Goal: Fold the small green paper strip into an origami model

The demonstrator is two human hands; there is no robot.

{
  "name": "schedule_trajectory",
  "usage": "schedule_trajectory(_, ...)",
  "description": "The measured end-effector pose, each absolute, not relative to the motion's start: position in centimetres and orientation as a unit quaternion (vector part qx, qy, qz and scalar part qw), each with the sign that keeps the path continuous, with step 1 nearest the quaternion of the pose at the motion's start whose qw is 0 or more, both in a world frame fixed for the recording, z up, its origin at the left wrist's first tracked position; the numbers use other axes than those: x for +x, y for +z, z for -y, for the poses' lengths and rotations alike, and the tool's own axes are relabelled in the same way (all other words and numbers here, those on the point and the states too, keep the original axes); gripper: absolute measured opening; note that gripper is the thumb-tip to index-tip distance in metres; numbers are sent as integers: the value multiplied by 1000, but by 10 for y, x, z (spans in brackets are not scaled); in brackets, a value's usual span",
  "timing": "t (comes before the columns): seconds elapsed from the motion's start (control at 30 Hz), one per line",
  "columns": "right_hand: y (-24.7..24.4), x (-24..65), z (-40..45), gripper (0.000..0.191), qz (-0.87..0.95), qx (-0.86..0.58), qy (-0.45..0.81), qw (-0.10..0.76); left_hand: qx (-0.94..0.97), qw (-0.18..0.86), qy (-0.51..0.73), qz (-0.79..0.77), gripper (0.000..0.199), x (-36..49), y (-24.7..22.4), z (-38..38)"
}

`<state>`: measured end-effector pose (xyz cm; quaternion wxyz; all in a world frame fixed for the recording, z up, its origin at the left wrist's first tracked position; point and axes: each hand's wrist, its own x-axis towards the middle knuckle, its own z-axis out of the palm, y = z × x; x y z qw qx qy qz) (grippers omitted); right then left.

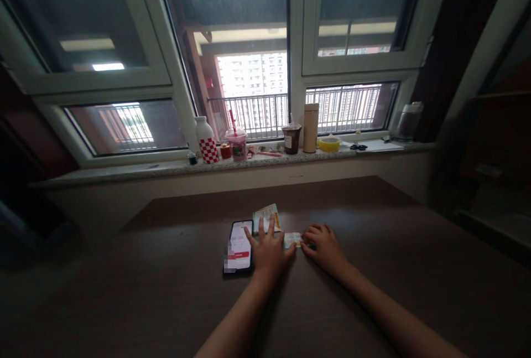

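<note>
My left hand (270, 252) lies on the table with its fingers spread. Its longer fingers reach onto a green, white and yellow printed paper (269, 215), and the thumb touches the lower edge of a small printed slip of paper (292, 239). Curled at that slip's right end, my right hand (326, 248) has thumb and fingertips closed on its edge. Just left of my left hand is a smartphone (239, 250), face up, with a lit white screen and a red bar; one fingertip comes close to its right side.
The brown table (186, 302) ends below a stone windowsill (166, 167). On the sill stand a checkered bottle (206, 142), a pink drink cup (236, 145), a dark drink cup (291, 139), a beige flask (310, 128), yellow tape (329, 144), scissors (358, 147) and a clear jug (409, 121).
</note>
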<state>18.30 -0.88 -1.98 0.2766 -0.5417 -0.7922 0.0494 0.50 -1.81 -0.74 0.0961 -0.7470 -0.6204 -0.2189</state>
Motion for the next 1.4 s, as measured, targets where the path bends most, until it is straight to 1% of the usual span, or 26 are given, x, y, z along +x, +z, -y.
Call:
schedule_trajectory(0.1,-18,183,10,11,790,-540,50,286,-758,101,-222,604,38,3,-9,18)
schedule_trajectory(0.27,-20,185,9,12,788,-536,56,296,-762,87,-233,597,42,1,-10,16)
schedule_trajectory(0.5,-27,188,1,22,790,-531,47,304,-771,42,-241,588,25,1,-11,14)
schedule_trajectory(0.67,-19,184,7,24,784,-548,32,290,-776,21,-260,575,15,1,-12,14)
schedule_trajectory(0.73,-17,183,9,21,785,-547,35,288,-778,12,-265,569,13,0,-12,13)
schedule_trajectory(0.83,-16,183,11,16,784,-543,56,295,-788,-9,-261,557,12,0,-10,13)
schedule_trajectory(0.9,-17,184,10,17,786,-538,83,292,-789,-18,-258,557,12,-1,-9,13)
schedule_trajectory(1.03,-19,188,8,28,801,-516,140,269,-773,-11,-251,583,25,-1,-11,12)
schedule_trajectory(1.1,-19,189,8,32,805,-508,153,265,-772,-11,-238,590,27,-1,-14,12)
schedule_trajectory(1.4,-22,189,8,29,807,-499,141,282,-775,-18,-242,584,16,-1,-15,11)
